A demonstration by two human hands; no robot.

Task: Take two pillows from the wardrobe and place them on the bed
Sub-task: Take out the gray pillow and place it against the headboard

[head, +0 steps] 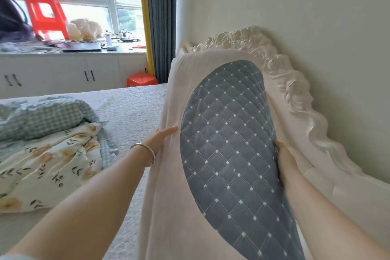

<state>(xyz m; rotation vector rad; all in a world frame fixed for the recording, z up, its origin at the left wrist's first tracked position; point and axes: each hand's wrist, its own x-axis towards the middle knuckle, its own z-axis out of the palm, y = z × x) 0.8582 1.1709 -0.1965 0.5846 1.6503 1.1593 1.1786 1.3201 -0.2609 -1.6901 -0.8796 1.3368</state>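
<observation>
I hold two pillows upright on edge against the carved white headboard (295, 86). A pale cream pillow (173, 175) stands on the left. A grey-blue quilted pillow (228, 143) with white dots presses against its right side. My left hand (162, 137), a bangle on its wrist, lies flat against the cream pillow's left face. My right hand (285, 158) grips the right edge of the quilted pillow, its fingers hidden behind the fabric. The bed (130, 107) with a light grey cover lies below and to the left.
A crumpled floral and gingham duvet (46, 139) lies on the bed's left part. Beyond the bed stand white cabinets (63, 74) under a window, with a red stool (45, 17) and clutter on top. Another red stool (141, 80) stands on the floor by the curtain.
</observation>
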